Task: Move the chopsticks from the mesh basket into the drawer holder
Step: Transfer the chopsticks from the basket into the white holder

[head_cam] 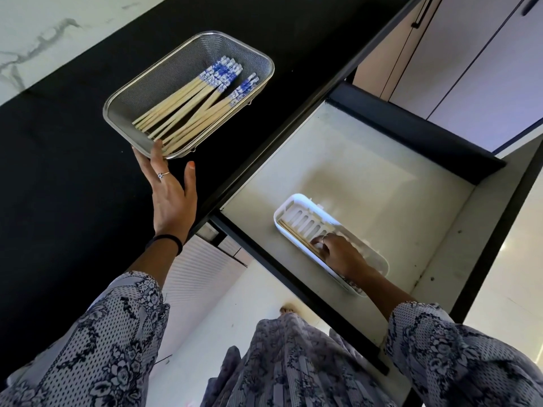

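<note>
The left hand reaches forward with straight, spread fingers, palm down, while the right hand is lowered, its fingers curled downward, both forearms in floral-patterned sleeves.

We see our left hand touching the near rim of the mesh basket of chopsticks on the black worktop. Our right hand presses a pair into the white holder in the open drawer.

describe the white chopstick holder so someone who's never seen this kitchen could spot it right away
Beside the black countertop an open drawer has a pale floor. On it, near the front corner, lies the white holder, a long rounded tray with a slotted base. It is the only container there, and the right hand rests in it beside a chopstick.
</note>
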